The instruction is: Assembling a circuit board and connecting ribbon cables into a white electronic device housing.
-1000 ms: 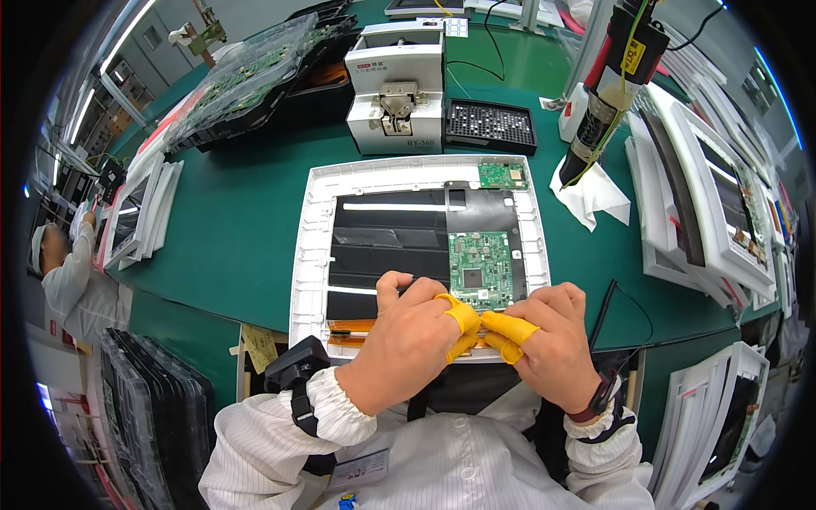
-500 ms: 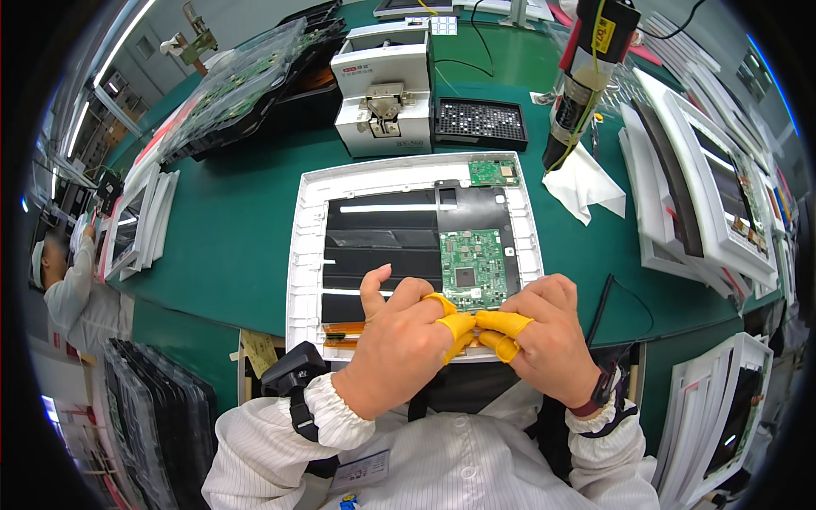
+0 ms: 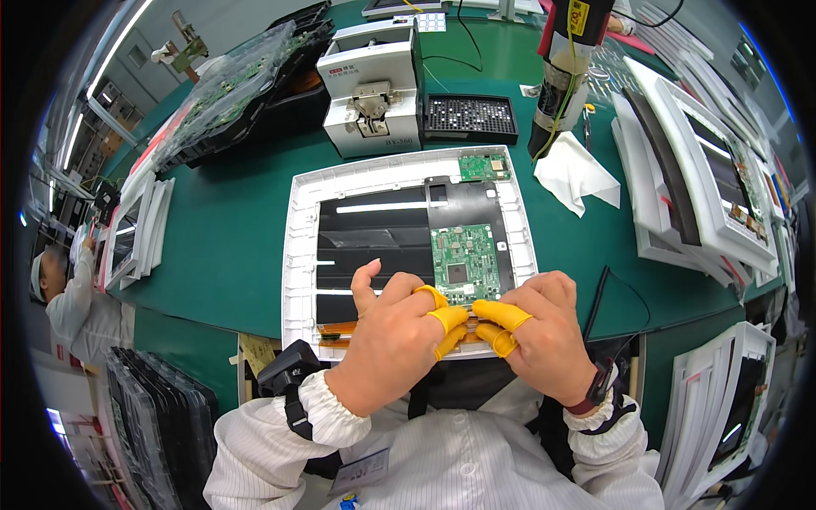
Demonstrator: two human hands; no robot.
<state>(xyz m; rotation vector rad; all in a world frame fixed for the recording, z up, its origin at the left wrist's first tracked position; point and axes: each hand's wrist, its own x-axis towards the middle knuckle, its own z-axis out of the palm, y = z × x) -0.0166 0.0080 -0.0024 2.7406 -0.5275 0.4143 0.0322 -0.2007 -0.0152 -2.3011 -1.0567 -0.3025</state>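
Observation:
A white plastic display housing [image 3: 299, 255] lies in front of me with a black panel [image 3: 374, 229] inside it. On the panel sits a green circuit board [image 3: 480, 246]; a smaller green board [image 3: 483, 167] is at the far right corner. Orange flex cables [image 3: 338, 330] run along the near edge. My left hand [image 3: 387, 331] and my right hand [image 3: 544, 336], both with yellow finger cots, meet at the circuit board's near edge. Their fingertips are closed in pinches on the orange flex cable there, which they partly hide.
Behind the housing stand a white screw dispenser [image 3: 371, 102] and a black tray [image 3: 470, 117] of small parts. An electric screwdriver [image 3: 561, 85] hangs above a white cloth [image 3: 576, 174]. Stacked housings [image 3: 680, 187] are at right, board trays [image 3: 238, 93] at far left. A co-worker [image 3: 72, 289] sits left.
The whole scene has shifted slightly left in view. My fingertips stay at the board's near edge, with the right fingers and thumb moved only slightly.

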